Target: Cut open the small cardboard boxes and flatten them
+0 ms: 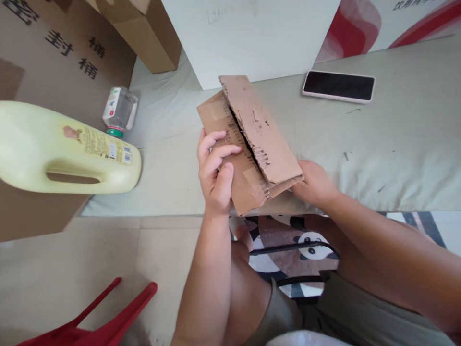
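Observation:
A torn, folded piece of brown cardboard point(252, 139) is held over the near edge of a pale cloth-covered surface point(396, 158). My left hand point(215, 170) grips its left side, fingers curled over the front and thumb pressed on the face. My right hand point(315, 185) holds the lower right corner from underneath, its fingers mostly hidden behind the cardboard. The cardboard is split along a ragged tear down its middle, showing the corrugated layer.
A phone point(338, 86) lies face up at the back right. A pale yellow jug point(65, 149) lies on its side at left, with a small clear bottle point(119, 110) behind it. Cardboard boxes point(144, 29) and a white panel point(248, 38) stand behind. A red chair point(101, 322) is low left.

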`<state>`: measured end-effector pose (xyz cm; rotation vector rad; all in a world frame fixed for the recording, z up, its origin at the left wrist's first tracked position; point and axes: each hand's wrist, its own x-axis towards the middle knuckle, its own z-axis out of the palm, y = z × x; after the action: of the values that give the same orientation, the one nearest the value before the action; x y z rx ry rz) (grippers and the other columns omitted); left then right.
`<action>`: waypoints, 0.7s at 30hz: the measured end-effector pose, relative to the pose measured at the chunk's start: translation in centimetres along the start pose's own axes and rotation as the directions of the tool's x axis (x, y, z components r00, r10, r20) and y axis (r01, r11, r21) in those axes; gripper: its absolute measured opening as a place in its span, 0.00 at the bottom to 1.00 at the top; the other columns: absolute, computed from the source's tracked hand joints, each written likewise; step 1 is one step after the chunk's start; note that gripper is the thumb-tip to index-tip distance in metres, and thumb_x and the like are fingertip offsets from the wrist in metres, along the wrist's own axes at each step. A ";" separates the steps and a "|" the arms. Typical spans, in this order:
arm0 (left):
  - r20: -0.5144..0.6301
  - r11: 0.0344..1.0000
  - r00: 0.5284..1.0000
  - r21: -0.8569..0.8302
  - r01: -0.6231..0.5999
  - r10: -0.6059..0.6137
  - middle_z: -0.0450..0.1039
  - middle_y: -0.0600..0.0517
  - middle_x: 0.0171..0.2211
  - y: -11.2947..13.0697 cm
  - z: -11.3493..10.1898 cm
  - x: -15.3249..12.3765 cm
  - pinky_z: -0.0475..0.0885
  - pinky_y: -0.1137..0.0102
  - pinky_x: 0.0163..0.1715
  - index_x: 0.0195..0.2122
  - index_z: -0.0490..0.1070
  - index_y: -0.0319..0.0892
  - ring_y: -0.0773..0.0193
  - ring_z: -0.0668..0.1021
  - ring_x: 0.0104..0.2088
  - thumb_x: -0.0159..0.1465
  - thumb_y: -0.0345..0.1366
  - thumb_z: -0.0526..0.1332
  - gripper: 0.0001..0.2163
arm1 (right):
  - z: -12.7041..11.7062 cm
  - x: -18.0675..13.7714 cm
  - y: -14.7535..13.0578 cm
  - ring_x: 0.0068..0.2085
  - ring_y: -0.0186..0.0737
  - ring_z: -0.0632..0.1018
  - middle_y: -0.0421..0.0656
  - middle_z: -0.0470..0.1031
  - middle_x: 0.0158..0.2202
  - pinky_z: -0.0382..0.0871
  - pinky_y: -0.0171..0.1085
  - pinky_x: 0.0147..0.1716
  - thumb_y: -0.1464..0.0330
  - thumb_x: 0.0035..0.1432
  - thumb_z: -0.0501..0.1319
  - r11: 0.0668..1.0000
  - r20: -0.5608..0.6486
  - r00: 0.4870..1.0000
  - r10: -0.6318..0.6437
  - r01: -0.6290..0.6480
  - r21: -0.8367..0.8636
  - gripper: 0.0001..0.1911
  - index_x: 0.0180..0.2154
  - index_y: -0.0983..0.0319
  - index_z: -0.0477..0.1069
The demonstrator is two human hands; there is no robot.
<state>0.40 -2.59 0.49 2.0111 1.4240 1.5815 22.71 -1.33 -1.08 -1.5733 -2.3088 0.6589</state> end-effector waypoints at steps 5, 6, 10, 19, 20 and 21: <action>0.004 1.000 1.000 0.002 -0.006 0.005 0.68 0.49 0.53 -0.2 0.0 0.0 0.56 0.51 0.67 0.42 0.73 0.48 0.52 0.68 0.61 0.68 0.54 0.49 0.19 | -0.1 0.0 0.0 0.32 0.49 0.77 0.47 0.82 0.34 0.58 0.38 0.26 0.61 0.64 0.46 1.000 0.007 1.000 0.001 -0.001 -0.014 0.22 0.48 0.59 0.74; 0.002 1.000 1.000 0.004 -0.004 0.004 0.68 0.49 0.53 -0.2 0.0 0.0 0.56 0.51 0.67 0.42 0.73 0.48 0.52 0.68 0.61 0.68 0.54 0.49 0.19 | -0.1 0.0 0.0 0.32 0.49 0.77 0.47 0.82 0.33 0.58 0.38 0.26 0.61 0.65 0.46 1.000 0.009 1.000 0.003 -0.003 -0.018 0.22 0.49 0.59 0.74; -0.004 1.000 1.000 0.001 -0.005 0.005 0.68 0.49 0.53 -0.2 0.0 0.0 0.56 0.49 0.67 0.41 0.73 0.48 0.51 0.68 0.61 0.68 0.53 0.49 0.19 | 0.0 0.0 0.0 0.34 0.50 0.78 0.48 0.82 0.35 0.59 0.38 0.26 0.60 0.65 0.45 0.999 0.034 0.999 0.034 -0.033 -0.032 0.23 0.50 0.58 0.74; -0.041 0.993 0.996 -0.085 -0.078 0.075 0.68 0.49 0.53 -0.3 0.3 0.1 0.55 0.51 0.68 0.43 0.75 0.49 0.54 0.71 0.58 0.69 0.47 0.52 0.14 | -0.1 0.0 0.0 0.35 0.51 0.78 0.48 0.82 0.36 0.60 0.39 0.28 0.61 0.66 0.45 0.999 0.053 0.998 0.037 -0.035 -0.037 0.24 0.52 0.59 0.74; -0.047 0.991 0.995 -0.102 -0.089 0.085 0.68 0.49 0.53 -0.3 0.3 0.1 0.55 0.51 0.68 0.43 0.75 0.49 0.54 0.71 0.58 0.69 0.46 0.53 0.13 | -0.1 0.0 0.0 0.35 0.50 0.78 0.48 0.82 0.36 0.60 0.39 0.27 0.61 0.66 0.45 0.999 0.036 0.999 0.032 -0.030 -0.039 0.23 0.51 0.59 0.74; -0.051 0.989 0.995 -0.114 -0.091 0.085 0.68 0.50 0.53 -0.3 0.3 0.1 0.55 0.51 0.68 0.43 0.75 0.50 0.55 0.71 0.58 0.69 0.45 0.54 0.12 | 0.0 -0.1 0.1 0.34 0.50 0.78 0.48 0.82 0.35 0.59 0.39 0.27 0.61 0.65 0.45 0.999 0.021 0.999 0.028 -0.027 -0.042 0.23 0.51 0.59 0.74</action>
<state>0.50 -2.22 0.23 2.0081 1.2432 1.7157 22.80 -1.36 -1.16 -1.6270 -2.3342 0.6412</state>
